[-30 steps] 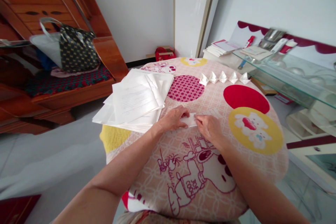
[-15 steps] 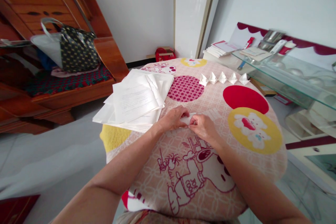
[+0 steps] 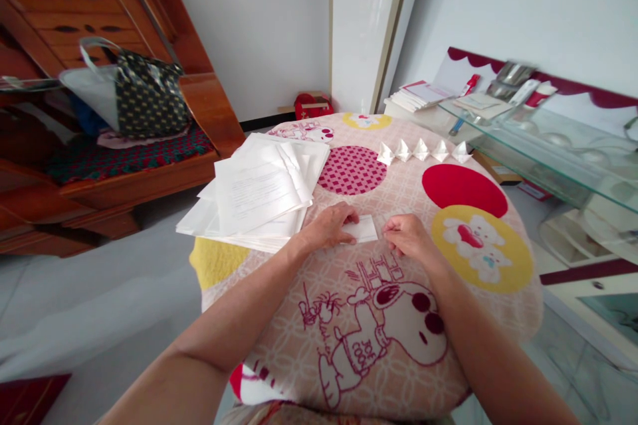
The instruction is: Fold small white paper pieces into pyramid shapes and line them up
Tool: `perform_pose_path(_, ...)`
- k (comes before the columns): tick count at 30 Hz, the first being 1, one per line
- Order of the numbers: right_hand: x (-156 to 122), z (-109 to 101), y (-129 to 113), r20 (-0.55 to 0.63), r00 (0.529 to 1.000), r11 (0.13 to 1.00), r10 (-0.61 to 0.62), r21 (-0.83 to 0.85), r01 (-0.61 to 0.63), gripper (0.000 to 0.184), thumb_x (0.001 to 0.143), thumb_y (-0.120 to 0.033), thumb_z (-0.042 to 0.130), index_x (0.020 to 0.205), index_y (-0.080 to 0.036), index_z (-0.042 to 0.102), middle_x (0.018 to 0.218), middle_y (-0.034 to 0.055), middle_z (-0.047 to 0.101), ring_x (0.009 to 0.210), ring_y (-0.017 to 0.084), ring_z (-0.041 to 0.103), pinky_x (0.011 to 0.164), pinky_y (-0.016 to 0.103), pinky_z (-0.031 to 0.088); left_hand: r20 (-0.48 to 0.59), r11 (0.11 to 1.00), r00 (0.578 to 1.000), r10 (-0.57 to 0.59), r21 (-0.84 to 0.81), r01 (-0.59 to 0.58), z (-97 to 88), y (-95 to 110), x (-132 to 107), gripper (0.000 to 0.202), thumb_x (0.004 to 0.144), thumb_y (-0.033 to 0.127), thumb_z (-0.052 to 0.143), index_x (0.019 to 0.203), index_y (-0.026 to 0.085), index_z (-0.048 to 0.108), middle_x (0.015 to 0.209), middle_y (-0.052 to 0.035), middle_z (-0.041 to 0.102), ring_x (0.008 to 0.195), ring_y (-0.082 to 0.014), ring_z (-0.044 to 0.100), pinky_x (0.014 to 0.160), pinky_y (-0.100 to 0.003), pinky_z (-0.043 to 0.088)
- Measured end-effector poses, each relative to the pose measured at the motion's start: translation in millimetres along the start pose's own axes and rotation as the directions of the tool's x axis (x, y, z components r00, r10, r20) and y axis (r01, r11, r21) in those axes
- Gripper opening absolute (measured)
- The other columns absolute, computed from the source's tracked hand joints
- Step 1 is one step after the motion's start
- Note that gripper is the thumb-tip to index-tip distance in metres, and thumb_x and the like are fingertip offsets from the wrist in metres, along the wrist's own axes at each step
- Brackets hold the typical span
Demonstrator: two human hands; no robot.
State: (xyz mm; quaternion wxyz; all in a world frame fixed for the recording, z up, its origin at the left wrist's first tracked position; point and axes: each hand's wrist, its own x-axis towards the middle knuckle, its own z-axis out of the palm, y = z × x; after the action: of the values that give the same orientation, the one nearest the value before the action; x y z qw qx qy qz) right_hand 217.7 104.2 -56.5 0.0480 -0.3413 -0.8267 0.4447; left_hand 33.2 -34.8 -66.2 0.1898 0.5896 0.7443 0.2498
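A small folded piece of white paper (image 3: 365, 228) lies flat on the patterned tablecloth. My left hand (image 3: 333, 224) grips its left end between thumb and fingers. Just right of the paper, apart from it, is my right hand (image 3: 406, 235); its fingertips are drawn together with nothing visible in them. Farther back, several folded white paper shapes (image 3: 420, 149) with pointed tops stand in a row. To the left of my hands rests a stack of loose white sheets (image 3: 256, 192), the top ones printed and one creased.
The cloth-covered round table (image 3: 343, 319) is in front of me. At right is a glass shelf unit (image 3: 558, 146) with metal bowls and papers. A wooden bench (image 3: 124, 179) with a black patterned bag (image 3: 149, 93) stands left. A red bag (image 3: 313, 106) sits by the wall.
My right hand has let go of the folded paper and moved to the right, leaving the paper's right end uncovered. My left hand has stayed on it.
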Motion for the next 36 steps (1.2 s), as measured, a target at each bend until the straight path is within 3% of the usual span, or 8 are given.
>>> perform_pose_path(4, -0.3, 7.2, -10.9, 0.064, 0.997, 0.996, 0.034, 0.083, -0.040, 0.023, 0.087, -0.020, 0.059, 0.064, -0.019, 0.057, 0.050, -0.0018, 0.061, 0.034, 0.010, 0.054, 0.032, 0.018, 0.032, -0.019, 0.999, 1.000, -0.006, -0.048, 0.005, 1.3, -3.7, 0.0, 0.044, 0.064, 0.023, 0.086, 0.104, 0.018, 0.067, 0.096, -0.0026, 0.067, 0.087, -0.0194, 0.064, 0.081, -0.031, 0.052)
perform_pose_path(10, 4.4, 8.1, -22.0, 0.147, 0.975, 0.945, 0.167, 0.258, -0.201, 0.015, 0.082, -0.018, 0.065, 0.068, -0.018, 0.060, 0.047, -0.0027, 0.060, 0.030, 0.009, 0.049, 0.027, 0.018, 0.027, -0.055, 0.977, 0.998, -0.020, -0.212, 0.008, 1.9, -11.4, 0.4, 0.051, 0.064, 0.019, 0.079, 0.114, 0.017, 0.068, 0.093, -0.0013, 0.068, 0.083, -0.0170, 0.064, 0.077, -0.029, 0.054)
perform_pose_path(14, 3.6, 5.0, -17.4, 0.183, 0.979, 0.907, 0.092, 0.391, -0.159, 0.021, 0.080, -0.028, 0.068, 0.065, -0.018, 0.058, 0.048, -0.0032, 0.060, 0.032, 0.006, 0.048, 0.028, 0.016, 0.026, -0.072, 0.964, 0.996, -0.052, -0.264, 0.031, 2.2, -13.3, -0.5, 0.056, 0.063, 0.019, 0.080, 0.118, 0.016, 0.069, 0.096, -0.0024, 0.070, 0.081, -0.0157, 0.064, 0.077, -0.029, 0.055)
perform_pose_path(19, 3.9, 11.6, -15.7, 0.223, 0.972, 0.911, 0.076, 0.381, -0.158, 0.020, 0.079, -0.030, 0.068, 0.066, -0.018, 0.058, 0.053, -0.0007, 0.065, 0.032, 0.006, 0.048, 0.030, 0.016, 0.022, -0.083, 0.948, 0.995, -0.057, -0.316, 0.028, 1.1, -13.7, 0.3, 0.052, 0.064, 0.020, 0.080, 0.116, 0.016, 0.073, 0.096, -0.0034, 0.072, 0.083, -0.0165, 0.066, 0.077, -0.029, 0.056)
perform_pose_path(24, 4.4, 5.4, -15.3, 0.064, 0.998, 0.843, 0.017, 0.536, -0.049, 0.026, 0.072, -0.038, 0.075, 0.065, -0.018, 0.060, 0.056, 0.0009, 0.066, 0.037, 0.008, 0.052, 0.033, 0.018, 0.028, -0.275, 0.835, 0.941, -0.198, -0.550, 0.015, -4.0, -10.9, 1.6, 0.039, 0.075, 0.030, 0.079, 0.111, 0.014, 0.073, 0.107, -0.0095, 0.074, 0.093, -0.0185, 0.068, 0.086, -0.033, 0.057)
perform_pose_path(29, 2.8, 0.3, -14.7, -0.082, 0.997, 0.765, -0.002, 0.642, 0.054, 0.033, 0.065, -0.044, 0.081, 0.064, -0.018, 0.062, 0.055, 0.0012, 0.065, 0.037, 0.009, 0.052, 0.034, 0.020, 0.030, -0.033, 0.498, 0.975, -0.219, -0.863, 0.082, -5.4, 2.5, -1.0, 0.039, 0.075, 0.045, 0.078, 0.096, 0.011, 0.074, 0.097, -0.0098, 0.074, 0.084, -0.0164, 0.066, 0.074, -0.028, 0.056)
perform_pose_path(32, 1.0, 5.3, -16.7, -0.085, 0.996, 0.767, -0.027, 0.637, 0.075, 0.032, 0.067, -0.044, 0.080, 0.064, -0.018, 0.062, 0.056, 0.0016, 0.066, 0.038, 0.010, 0.053, 0.034, 0.020, 0.032, 0.067, 0.485, 0.976, -0.209, -0.860, 0.163, -0.1, 12.1, -1.9, 0.030, 0.065, 0.035, 0.084, 0.082, 0.012, 0.074, 0.078, -0.0044, 0.070, 0.069, -0.0127, 0.061, 0.062, -0.023, 0.052)
perform_pose_path(36, -0.2, 12.0, -19.0, -0.062, 0.997, 0.775, -0.050, 0.628, 0.077, 0.031, 0.069, -0.044, 0.079, 0.066, -0.019, 0.061, 0.057, 0.0016, 0.066, 0.040, 0.010, 0.055, 0.034, 0.020, 0.035, 0.034, 0.531, 0.952, -0.303, -0.824, 0.198, 7.1, 18.8, -1.8, 0.017, 0.066, 0.027, 0.078, 0.069, 0.013, 0.069, 0.060, 0.0006, 0.061, 0.053, -0.0097, 0.053, 0.049, -0.021, 0.044)
